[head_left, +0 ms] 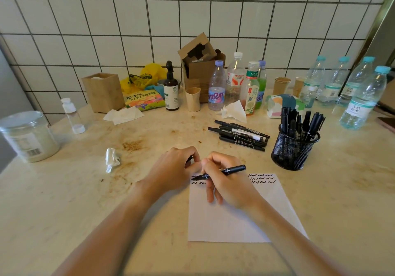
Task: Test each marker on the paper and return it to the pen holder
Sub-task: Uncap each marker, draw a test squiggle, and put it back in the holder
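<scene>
Head view: marker (222, 172) pinched in right hand (226, 181), long axis near level, bare tip left over paper (230, 215) by squiggle rows; left hand (177, 166) just beside tip, curled on what looks like its cap; pen holder (295, 147) up-right, nearer right hand; black slim barrel

A big clear jar (28, 135) stands at the far left edge, a crumpled tissue (112, 159) lies left of centre, and along the tiled wall sit a cardboard box (201, 66), drink bottles (217, 86) and paper cups (282, 85).
</scene>
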